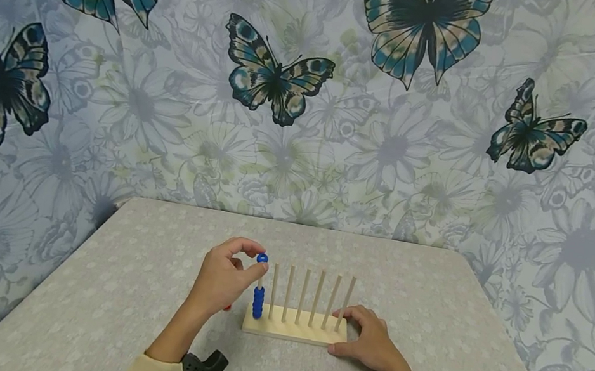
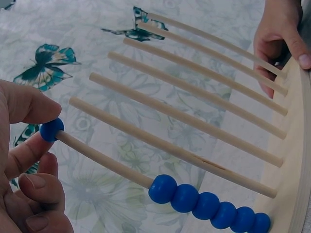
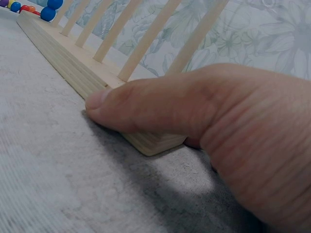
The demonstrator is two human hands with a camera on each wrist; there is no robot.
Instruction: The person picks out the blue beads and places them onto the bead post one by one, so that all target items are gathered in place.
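Observation:
A wooden peg stand (image 1: 293,332) has a row of several upright pegs. My left hand (image 1: 220,280) pinches a blue bead (image 2: 51,130) between thumb and finger at the top of the leftmost peg (image 2: 104,158); the peg's tip sits at the bead's hole. Lower on that same peg is a stack of several blue beads (image 2: 204,206), reaching down to the base. The other pegs carry no beads. My right hand (image 1: 366,343) grips the right end of the base, its thumb (image 3: 146,104) along the front edge and its fingers behind.
The stand rests on a table with a pale patterned cover (image 1: 149,253). A red bead (image 1: 227,308) shows partly behind my left wrist. Several coloured beads, among them a yellow bead (image 3: 15,7), lie beyond the stand's left end. A butterfly-print backdrop (image 1: 277,163) rises behind the table.

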